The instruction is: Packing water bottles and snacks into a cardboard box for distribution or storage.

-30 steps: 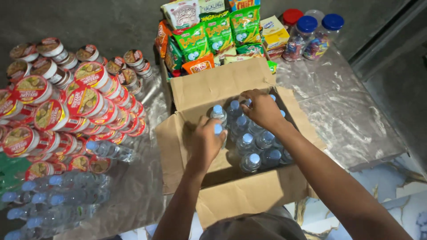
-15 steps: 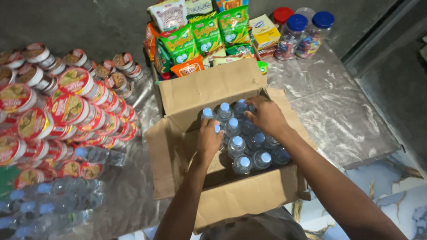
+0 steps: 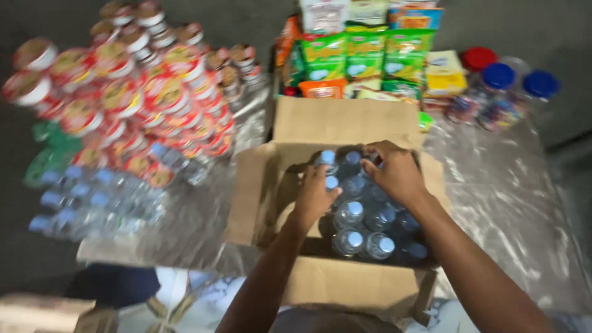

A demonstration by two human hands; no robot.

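Both hands are down inside an open cardboard box (image 3: 345, 123) in the middle of the table, among upright clear water bottles (image 3: 364, 228) with pale blue caps. His left hand (image 3: 316, 194) curls over one bottle's top on the box's nine o'clock side, fingers closed around its neck. At about one o'clock from it, the right hand (image 3: 394, 172) is spread over the caps of the far row, fingers bent down onto them; motion blur keeps me from telling whether it actually grips one. The bottles fill the right half of the box, standing cap up, touching each other. Beyond the far flap, at twelve o'clock, green snack packets (image 3: 364, 55) are stacked with a yellow packet beside them. At two o'clock stand clear jars (image 3: 499, 92) with blue and red lids. At ten o'clock lies a heap of round red-and-yellow lidded cups (image 3: 123, 92), and at nine o'clock more water bottles lie wrapped in clear plastic (image 3: 92, 203). A crinkled silver sheet (image 3: 512, 203) covers the tabletop.
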